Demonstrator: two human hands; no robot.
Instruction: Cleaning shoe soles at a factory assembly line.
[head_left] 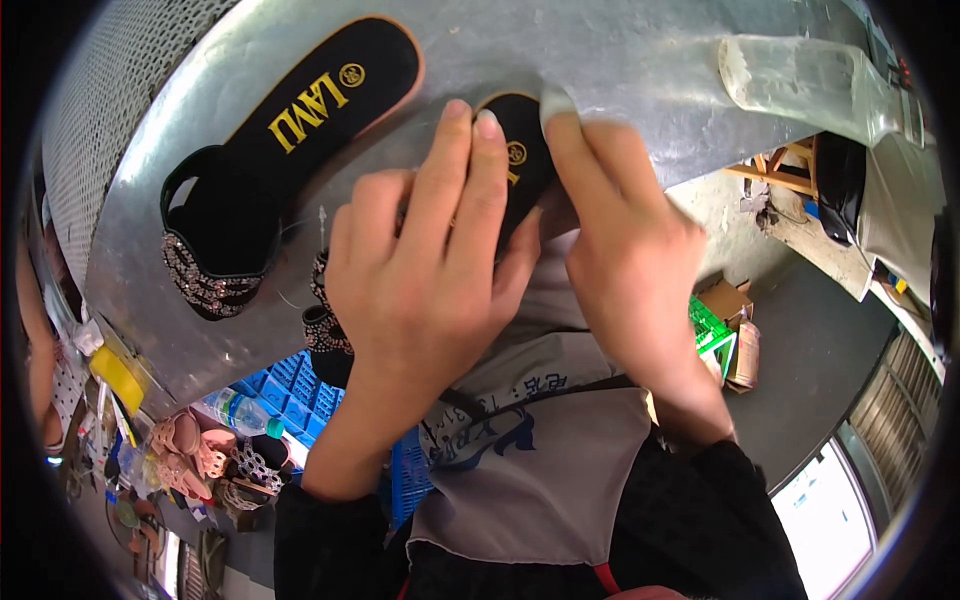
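Observation:
Two black slip-on sandals with rhinestone straps are on a shiny metal table (620, 90). My left hand (425, 270) lies over the nearer sandal (520, 150) and grips it, fingers reaching to its heel. My right hand (625, 260) holds the same sandal's heel edge from the right, thumb on the rim. Only the heel and a bit of its beaded strap (322, 325) show. The other sandal (270, 150) lies free to the left, sole lining up, touched by neither hand.
A clear plastic bottle (800, 80) lies on the table at the upper right. Below the table edge are a blue plastic crate (295, 385), a water bottle (235, 412) and pink sandals (185, 445) on the floor. Cardboard boxes (730, 320) stand at the right.

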